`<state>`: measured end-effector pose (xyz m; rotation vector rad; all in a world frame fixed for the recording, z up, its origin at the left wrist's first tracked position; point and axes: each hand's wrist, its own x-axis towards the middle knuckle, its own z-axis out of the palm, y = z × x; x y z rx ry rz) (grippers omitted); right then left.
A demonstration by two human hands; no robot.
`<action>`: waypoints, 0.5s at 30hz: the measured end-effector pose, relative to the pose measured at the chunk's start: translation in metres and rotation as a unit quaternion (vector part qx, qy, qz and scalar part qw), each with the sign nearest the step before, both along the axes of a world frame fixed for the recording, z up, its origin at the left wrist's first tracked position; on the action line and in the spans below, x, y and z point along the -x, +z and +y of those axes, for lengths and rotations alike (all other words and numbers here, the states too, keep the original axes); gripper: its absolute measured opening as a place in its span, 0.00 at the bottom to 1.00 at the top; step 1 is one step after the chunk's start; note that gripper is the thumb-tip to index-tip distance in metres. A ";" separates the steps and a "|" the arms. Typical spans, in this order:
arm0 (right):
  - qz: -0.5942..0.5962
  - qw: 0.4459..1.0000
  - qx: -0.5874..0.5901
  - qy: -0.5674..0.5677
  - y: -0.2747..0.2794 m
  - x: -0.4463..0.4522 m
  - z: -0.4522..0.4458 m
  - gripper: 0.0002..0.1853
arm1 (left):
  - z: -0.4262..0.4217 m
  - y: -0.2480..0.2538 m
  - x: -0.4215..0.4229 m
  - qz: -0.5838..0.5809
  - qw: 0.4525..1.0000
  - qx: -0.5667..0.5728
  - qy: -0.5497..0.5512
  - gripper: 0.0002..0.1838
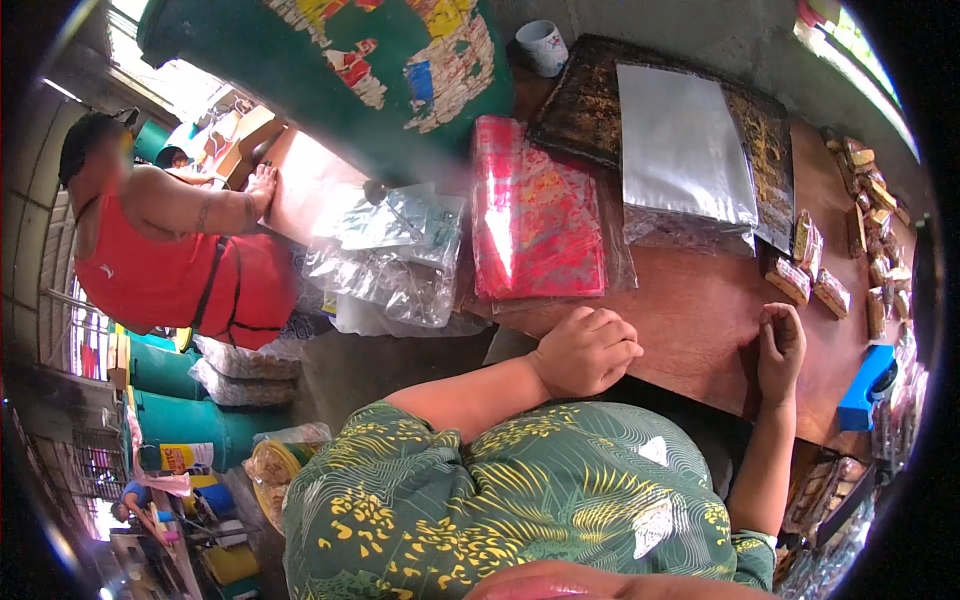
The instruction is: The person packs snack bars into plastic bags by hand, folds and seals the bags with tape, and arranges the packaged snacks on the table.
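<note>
My left hand (588, 352) is closed, its fingers curled in at the near edge of the brown table; I see nothing in it. Beyond it lies a stack of red-printed plastic bags (545, 225). Over the right part of the table, my right hand (780, 348) is also closed, fingers bent toward the palm, with no object showing. Just past that hand sit a few small wrapped bars (832, 293) in clear film. A blue tape dispenser (862, 390) stands to its right. Clear plastic bags (685, 145) lie on a dark, crusted tray (580, 110) at the back.
More wrapped bars (880, 230) line the right side of the table (680, 320). A white cup (542, 48) and a large green container (440, 90) stand at the back. Clear plastic packets (390, 250) lie at left. A person in red (180, 250) rests one hand on a surface.
</note>
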<state>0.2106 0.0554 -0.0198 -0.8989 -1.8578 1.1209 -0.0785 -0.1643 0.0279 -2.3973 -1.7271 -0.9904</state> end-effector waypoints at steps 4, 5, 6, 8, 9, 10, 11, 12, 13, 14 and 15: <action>0.002 0.999 0.030 -0.014 0.004 0.004 -0.002 0.08 | 0.000 -0.003 0.001 -0.001 1.000 -0.006 0.002 0.11; 0.003 0.999 0.045 -0.020 0.005 0.005 -0.003 0.08 | 0.000 -0.002 0.001 0.001 1.000 -0.003 0.004 0.11; 0.006 0.999 0.036 -0.018 0.004 0.005 -0.003 0.08 | 0.000 -0.002 0.000 0.003 1.000 -0.001 0.005 0.10; 0.011 1.000 0.020 -0.015 0.002 0.004 -0.002 0.08 | 0.000 -0.001 0.000 0.002 1.000 -0.003 0.005 0.10; 0.011 1.000 0.024 -0.014 0.003 0.003 -0.002 0.08 | 0.000 -0.002 -0.001 0.002 1.000 -0.004 0.005 0.10; 0.012 0.999 0.028 -0.013 0.003 0.003 -0.002 0.08 | 0.000 -0.002 -0.001 0.002 1.000 -0.006 0.005 0.10; 0.012 0.999 0.032 -0.012 0.004 0.003 -0.002 0.08 | 0.000 -0.002 -0.001 0.001 1.000 -0.008 0.005 0.10; 0.013 0.999 0.028 -0.011 0.004 0.003 -0.002 0.08 | 0.000 -0.002 -0.001 0.001 1.000 -0.009 0.005 0.10; 0.015 1.000 0.025 -0.010 0.004 0.003 -0.003 0.08 | 0.000 -0.002 -0.001 0.001 1.000 -0.008 0.005 0.10; 0.016 1.000 0.022 -0.010 0.004 0.004 -0.003 0.08 | 0.000 -0.002 -0.001 0.001 1.000 -0.008 0.005 0.10; 0.016 1.000 0.020 -0.006 0.006 0.004 -0.004 0.08 | 0.000 -0.002 -0.001 0.000 1.000 -0.007 0.006 0.10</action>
